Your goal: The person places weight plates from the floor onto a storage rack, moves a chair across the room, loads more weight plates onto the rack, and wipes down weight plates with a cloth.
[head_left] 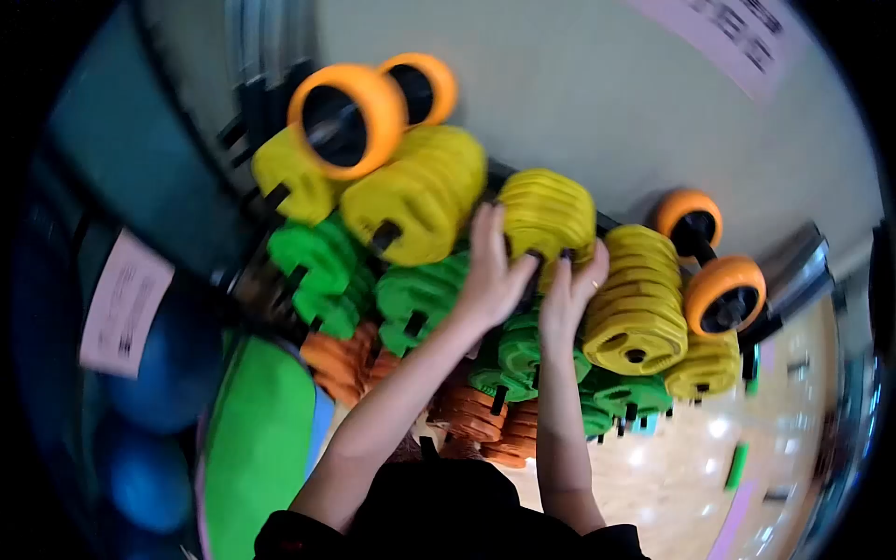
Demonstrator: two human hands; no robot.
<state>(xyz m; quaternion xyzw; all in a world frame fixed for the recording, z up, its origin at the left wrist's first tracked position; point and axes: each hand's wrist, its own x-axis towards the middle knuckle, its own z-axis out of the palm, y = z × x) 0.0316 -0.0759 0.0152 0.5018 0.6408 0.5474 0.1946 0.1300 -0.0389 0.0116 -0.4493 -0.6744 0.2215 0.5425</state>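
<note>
Both my hands are on a stack of yellow weight plates (pixel 546 207) at the middle of the rack's top row. My left hand (pixel 495 271) grips the stack's left side, its fingers reaching up along the edge and its thumb in front. At the lower right of the same stack, my right hand (pixel 567 297) has its fingers curled round the plates, thumb close to the left one. A larger yellow stack (pixel 411 201) stands just left of my left hand. Another yellow stack (pixel 635 303) is right beside my right hand.
Orange-rimmed ab wheels (pixel 367 103) rest on top at the left, more orange wheels (pixel 737 268) at the right. Below hang green plates (pixel 415 294) and brown-orange plates (pixel 471 415). Blue balls (pixel 149 471) and a green mat (pixel 257 439) stand left. A wall rises behind.
</note>
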